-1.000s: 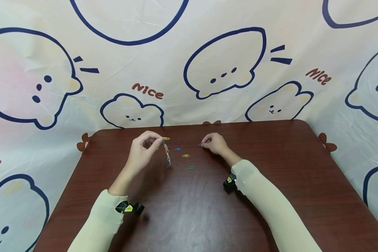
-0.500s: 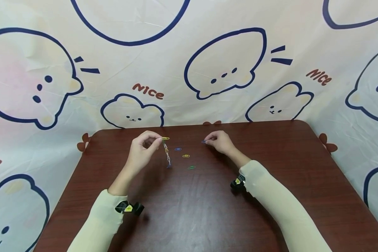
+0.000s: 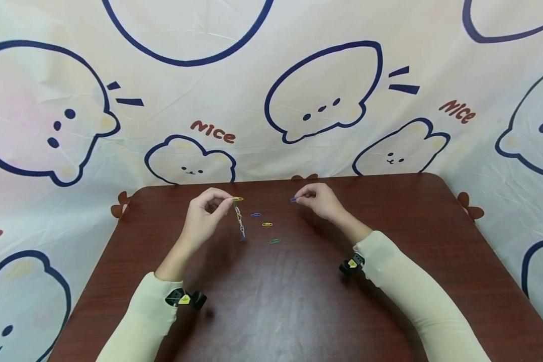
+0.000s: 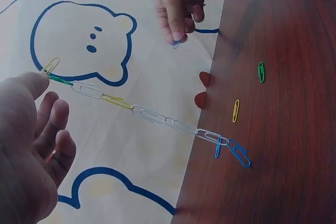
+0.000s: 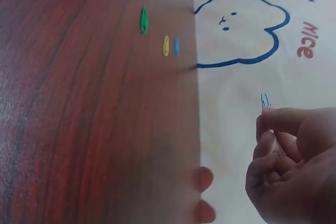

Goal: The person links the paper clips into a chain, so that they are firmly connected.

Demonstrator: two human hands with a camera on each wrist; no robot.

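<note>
My left hand [image 3: 206,211] pinches a yellow paperclip [image 3: 238,198] between thumb and forefinger. From it hangs a chain of linked paperclips [image 4: 148,114], with green, white and yellow links and a blue one [image 4: 239,153] at the bottom. My right hand [image 3: 320,200] pinches a single blue paperclip [image 5: 264,100] by one end, its other end sticking out past the fingertips. The two hands are apart, raised near the far side of the table. Between them lie a loose blue paperclip [image 3: 255,214], a yellow paperclip [image 3: 267,224] and a green paperclip [image 3: 275,241].
The dark brown wooden table [image 3: 271,311] has its far edge just beyond both hands. Behind it hangs a pale cloth [image 3: 253,161] printed with cartoon bears. Each wrist carries a small black camera, such as the left wrist camera [image 3: 198,300].
My right hand has moved right and slightly up, lifting with the blue paperclip in its fingertips. The left hand and its hanging chain have stayed in place.
</note>
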